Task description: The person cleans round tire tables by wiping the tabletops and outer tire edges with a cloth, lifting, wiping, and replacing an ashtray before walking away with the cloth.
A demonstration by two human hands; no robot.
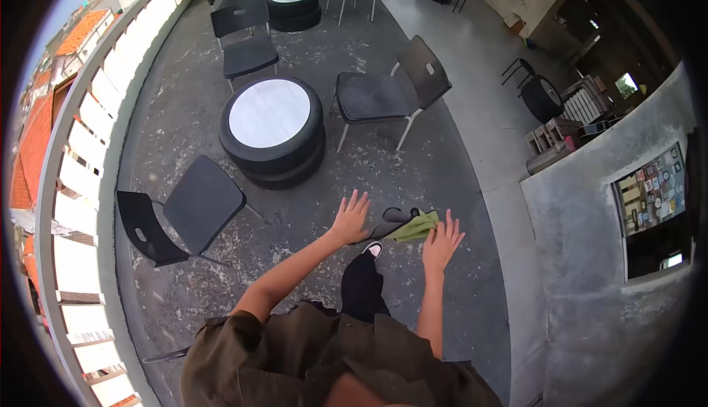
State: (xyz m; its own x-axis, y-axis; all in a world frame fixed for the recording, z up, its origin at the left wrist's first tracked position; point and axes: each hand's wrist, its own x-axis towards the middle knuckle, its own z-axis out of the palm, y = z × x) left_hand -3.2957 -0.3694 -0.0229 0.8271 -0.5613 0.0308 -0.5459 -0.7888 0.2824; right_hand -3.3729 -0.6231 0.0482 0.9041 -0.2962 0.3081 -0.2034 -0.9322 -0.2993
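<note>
My left hand (350, 219) reaches forward with its fingers spread and nothing in it. To its right, my right hand (442, 241) is also open, its fingers apart. Between the two hands shows a green cloth (417, 227) beside a dark grey item with thin black loops (393, 222). The cloth's right end lies close to my right hand's fingers; whether they touch is unclear. My shoe (375, 248) shows just below the dark item.
A tire table (271, 114) with a round white top stands ahead, with black chairs at its left (203, 204), back (249, 54) and right (376, 97). A slatted railing (77, 241) runs along the left. A grey wall (582, 259) with a window opening rises at the right.
</note>
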